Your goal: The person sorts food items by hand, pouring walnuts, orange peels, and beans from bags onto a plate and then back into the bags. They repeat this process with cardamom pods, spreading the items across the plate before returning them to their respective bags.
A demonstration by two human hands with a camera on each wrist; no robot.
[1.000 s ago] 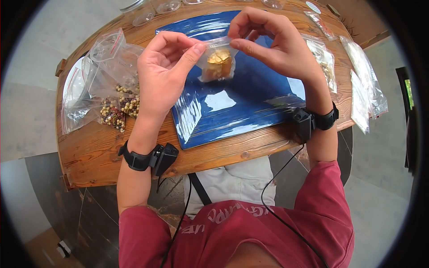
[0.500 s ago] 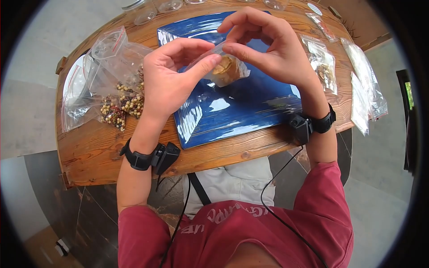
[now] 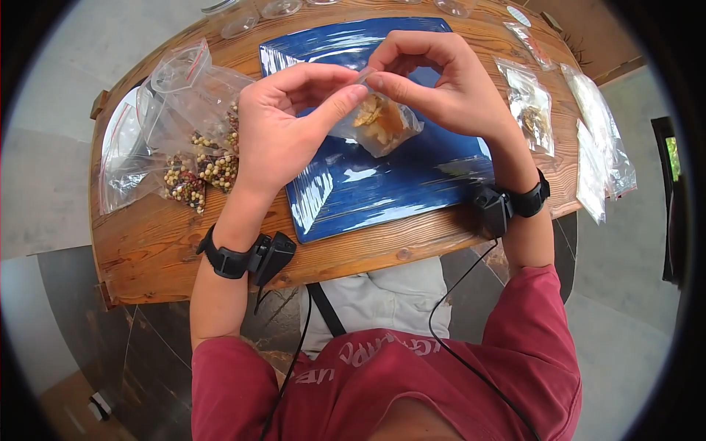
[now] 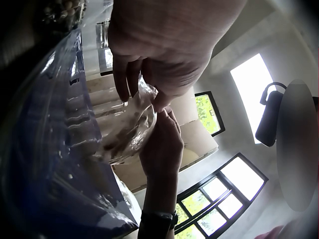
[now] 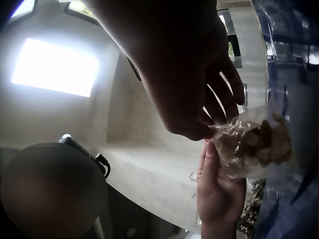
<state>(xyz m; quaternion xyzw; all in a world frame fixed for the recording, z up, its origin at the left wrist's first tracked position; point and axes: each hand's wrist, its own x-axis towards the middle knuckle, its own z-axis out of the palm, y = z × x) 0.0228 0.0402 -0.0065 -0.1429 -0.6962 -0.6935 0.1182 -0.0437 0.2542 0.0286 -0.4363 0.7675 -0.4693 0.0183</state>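
A small clear zip bag (image 3: 385,128) with golden-brown dried slices in it hangs tilted over a square blue plate (image 3: 397,202). At the bag's top edge, my left hand (image 3: 283,125) pinches one side between thumb and forefinger. My right hand (image 3: 460,88) pinches the same edge close beside it, so the two thumbs nearly meet. In the right wrist view the bag's pale slices (image 5: 266,144) show through the plastic below the fingertips. The left wrist view has the crinkled bag (image 4: 132,132) between both hands.
Left of the plate lie clear zip bags (image 3: 165,103), with small multicoloured balls (image 3: 187,182) in them. On the right are a bag of dried brown pieces (image 3: 535,121), flat clear bags (image 3: 599,140) and a small bag (image 3: 531,48). Glass jars (image 3: 239,22) line the table's far edge.
The bag has gone from hanging nearly straight to tilted, its bottom swung right. My left hand has moved right, and the two hands' fingertips are closer together along the top edge.
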